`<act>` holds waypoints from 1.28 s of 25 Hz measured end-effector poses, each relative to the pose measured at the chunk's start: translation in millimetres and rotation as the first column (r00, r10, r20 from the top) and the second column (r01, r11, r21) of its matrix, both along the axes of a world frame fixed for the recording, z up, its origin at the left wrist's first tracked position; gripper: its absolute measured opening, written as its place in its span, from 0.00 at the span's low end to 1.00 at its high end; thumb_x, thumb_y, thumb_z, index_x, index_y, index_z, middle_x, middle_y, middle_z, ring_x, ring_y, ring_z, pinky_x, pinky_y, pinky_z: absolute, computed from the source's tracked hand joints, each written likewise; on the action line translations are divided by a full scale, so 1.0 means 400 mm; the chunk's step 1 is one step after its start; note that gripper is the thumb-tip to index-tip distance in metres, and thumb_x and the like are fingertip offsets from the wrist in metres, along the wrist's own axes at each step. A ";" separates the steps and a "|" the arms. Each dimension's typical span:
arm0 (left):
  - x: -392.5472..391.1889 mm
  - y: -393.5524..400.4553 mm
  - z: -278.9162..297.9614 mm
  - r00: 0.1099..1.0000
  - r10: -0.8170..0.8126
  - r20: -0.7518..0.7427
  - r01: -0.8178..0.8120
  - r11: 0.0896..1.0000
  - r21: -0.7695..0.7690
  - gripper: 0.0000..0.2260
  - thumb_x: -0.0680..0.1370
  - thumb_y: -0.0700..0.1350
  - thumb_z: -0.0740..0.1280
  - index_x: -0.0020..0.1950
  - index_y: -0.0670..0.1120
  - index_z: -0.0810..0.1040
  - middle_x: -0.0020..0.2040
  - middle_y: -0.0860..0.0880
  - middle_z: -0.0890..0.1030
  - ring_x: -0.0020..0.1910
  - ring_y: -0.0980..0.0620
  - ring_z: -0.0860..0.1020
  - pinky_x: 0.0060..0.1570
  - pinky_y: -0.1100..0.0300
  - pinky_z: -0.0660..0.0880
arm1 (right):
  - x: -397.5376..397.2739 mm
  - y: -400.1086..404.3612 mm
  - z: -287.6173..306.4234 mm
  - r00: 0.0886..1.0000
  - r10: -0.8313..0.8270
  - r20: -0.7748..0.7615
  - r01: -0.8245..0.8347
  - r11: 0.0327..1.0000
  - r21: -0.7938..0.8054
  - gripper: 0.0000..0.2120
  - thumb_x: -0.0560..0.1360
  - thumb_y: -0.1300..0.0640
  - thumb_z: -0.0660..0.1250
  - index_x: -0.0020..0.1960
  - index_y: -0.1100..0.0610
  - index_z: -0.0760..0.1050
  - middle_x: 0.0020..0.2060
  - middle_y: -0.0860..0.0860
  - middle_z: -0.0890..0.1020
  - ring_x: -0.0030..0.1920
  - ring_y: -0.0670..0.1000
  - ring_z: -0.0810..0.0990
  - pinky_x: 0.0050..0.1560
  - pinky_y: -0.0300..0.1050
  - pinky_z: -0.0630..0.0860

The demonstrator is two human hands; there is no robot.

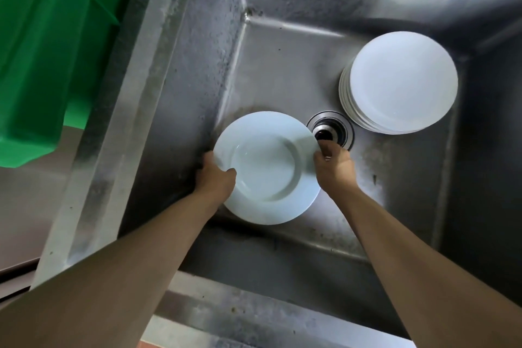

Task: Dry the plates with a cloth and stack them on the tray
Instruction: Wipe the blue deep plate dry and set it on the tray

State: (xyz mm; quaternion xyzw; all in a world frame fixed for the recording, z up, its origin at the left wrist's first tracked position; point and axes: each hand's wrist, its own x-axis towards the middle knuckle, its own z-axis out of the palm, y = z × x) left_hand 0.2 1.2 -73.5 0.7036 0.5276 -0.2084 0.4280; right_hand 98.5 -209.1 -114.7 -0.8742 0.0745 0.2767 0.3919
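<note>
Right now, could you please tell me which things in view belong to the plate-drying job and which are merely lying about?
Belong to the job:
round white plate, gripped by left hand and right hand
stack of white plates

Lying about:
stainless steel sink
round metal drain
green plastic bin

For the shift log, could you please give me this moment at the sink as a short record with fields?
place: steel sink, seen from above
held item: white plate, face up, low in the basin
left hand: grip on the plate's left rim, thumb on top
right hand: grip on the plate's right rim
waiting: stack of plates at the far right of the basin, beside the drain
cloth: none in view
tray: none clearly in view; a green bin sits left of the sink
</note>
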 end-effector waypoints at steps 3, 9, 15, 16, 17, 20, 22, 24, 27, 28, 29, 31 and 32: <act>0.005 0.008 0.008 0.997 -0.007 0.073 0.007 1.000 0.003 0.30 0.77 0.40 0.68 0.77 0.54 0.62 0.70 0.46 0.71 0.63 0.44 0.72 0.63 0.45 0.74 | 0.001 -0.015 0.018 0.992 -0.126 -0.001 0.126 0.992 0.028 0.12 0.78 0.61 0.63 0.55 0.48 0.81 0.37 0.38 0.79 0.37 0.41 0.79 0.31 0.27 0.69; 0.024 -0.005 0.090 0.977 -0.114 0.183 0.106 0.993 0.049 0.25 0.76 0.41 0.68 0.72 0.53 0.69 0.60 0.54 0.74 0.56 0.50 0.74 0.50 0.54 0.72 | -0.012 -0.084 0.122 0.943 -0.333 0.005 0.333 0.943 0.002 0.08 0.78 0.53 0.68 0.56 0.50 0.80 0.37 0.39 0.79 0.35 0.36 0.76 0.30 0.31 0.68; 0.052 -0.033 0.177 0.986 -0.071 0.148 0.057 0.994 0.097 0.12 0.74 0.39 0.70 0.55 0.49 0.82 0.48 0.52 0.81 0.43 0.52 0.79 0.38 0.65 0.73 | -0.037 -0.147 0.194 0.930 -0.367 -0.023 0.364 0.928 -0.079 0.11 0.78 0.51 0.71 0.57 0.56 0.81 0.43 0.49 0.82 0.44 0.52 0.81 0.47 0.45 0.76; 0.059 -0.039 0.188 0.989 -0.035 0.144 0.021 0.995 0.100 0.09 0.72 0.38 0.70 0.47 0.51 0.82 0.44 0.52 0.81 0.39 0.52 0.78 0.38 0.66 0.73 | -0.039 -0.156 0.202 0.931 -0.363 -0.044 0.357 0.929 -0.099 0.12 0.78 0.51 0.71 0.57 0.56 0.82 0.45 0.50 0.83 0.47 0.53 0.82 0.49 0.46 0.78; 0.066 -0.044 0.199 0.990 0.007 0.144 -0.021 0.994 0.103 0.08 0.71 0.37 0.70 0.40 0.51 0.79 0.41 0.51 0.80 0.36 0.50 0.78 0.39 0.65 0.73 | -0.040 -0.164 0.210 0.929 -0.364 -0.071 0.355 0.928 -0.111 0.12 0.78 0.52 0.71 0.58 0.57 0.83 0.47 0.52 0.85 0.48 0.54 0.83 0.50 0.46 0.80; 0.090 -0.057 0.225 0.985 0.077 0.152 -0.093 0.991 0.101 0.12 0.70 0.36 0.71 0.31 0.49 0.73 0.35 0.50 0.78 0.33 0.48 0.76 0.38 0.62 0.73 | -0.039 -0.184 0.235 0.913 -0.378 -0.156 0.354 0.921 -0.163 0.07 0.78 0.54 0.71 0.52 0.56 0.85 0.41 0.52 0.85 0.37 0.52 0.83 0.34 0.40 0.78; 0.109 -0.061 0.237 0.982 0.090 0.164 -0.107 0.990 0.093 0.09 0.71 0.36 0.71 0.34 0.47 0.76 0.38 0.48 0.79 0.35 0.48 0.78 0.39 0.60 0.75 | -0.031 -0.191 0.249 0.900 -0.393 -0.191 0.356 0.913 -0.199 0.05 0.77 0.55 0.72 0.46 0.56 0.84 0.36 0.51 0.83 0.30 0.50 0.81 0.26 0.37 0.73; 0.126 -0.066 0.248 0.982 0.092 0.166 -0.106 0.991 0.080 0.07 0.71 0.36 0.72 0.37 0.46 0.78 0.41 0.47 0.81 0.37 0.47 0.80 0.42 0.56 0.79 | -0.025 -0.196 0.264 0.890 -0.406 -0.206 0.356 0.903 -0.240 0.07 0.76 0.57 0.72 0.39 0.55 0.81 0.32 0.52 0.82 0.24 0.50 0.79 0.24 0.38 0.71; 0.141 -0.071 0.258 0.984 0.092 0.151 -0.103 0.993 0.065 0.06 0.72 0.36 0.72 0.40 0.46 0.78 0.45 0.43 0.83 0.42 0.44 0.83 0.51 0.47 0.83 | -0.021 -0.198 0.279 0.871 -0.428 -0.241 0.359 0.890 -0.281 0.06 0.76 0.59 0.72 0.41 0.58 0.81 0.31 0.57 0.83 0.24 0.54 0.80 0.27 0.43 0.76; 0.144 -0.072 0.261 0.984 0.094 0.149 -0.104 0.993 0.058 0.07 0.72 0.35 0.72 0.41 0.46 0.78 0.45 0.43 0.83 0.41 0.43 0.83 0.51 0.46 0.83 | -0.022 -0.198 0.283 0.866 -0.432 -0.253 0.360 0.889 -0.285 0.05 0.76 0.59 0.72 0.43 0.60 0.81 0.32 0.58 0.83 0.26 0.55 0.81 0.29 0.46 0.79; 0.146 -0.074 0.266 0.985 0.095 0.146 -0.104 0.993 0.055 0.07 0.72 0.35 0.72 0.40 0.46 0.78 0.44 0.43 0.83 0.40 0.43 0.82 0.51 0.45 0.83 | -0.023 -0.199 0.286 0.860 -0.435 -0.267 0.361 0.888 -0.284 0.05 0.76 0.59 0.72 0.46 0.62 0.81 0.34 0.59 0.84 0.28 0.55 0.82 0.33 0.48 0.83; 0.150 -0.078 0.275 0.986 0.095 0.137 -0.103 0.993 0.050 0.09 0.73 0.33 0.71 0.38 0.45 0.77 0.43 0.42 0.82 0.39 0.43 0.81 0.49 0.45 0.83 | -0.028 -0.200 0.284 0.836 -0.454 -0.309 0.380 0.884 -0.272 0.08 0.76 0.59 0.72 0.50 0.65 0.80 0.39 0.60 0.84 0.30 0.57 0.83 0.38 0.51 0.85; 0.151 -0.079 0.280 0.986 0.097 0.137 -0.104 0.994 0.045 0.09 0.73 0.33 0.70 0.37 0.45 0.77 0.42 0.42 0.81 0.38 0.44 0.80 0.47 0.46 0.82 | -0.031 -0.201 0.284 0.821 -0.464 -0.332 0.393 0.882 -0.260 0.09 0.76 0.60 0.72 0.51 0.66 0.79 0.39 0.61 0.84 0.31 0.57 0.83 0.38 0.51 0.85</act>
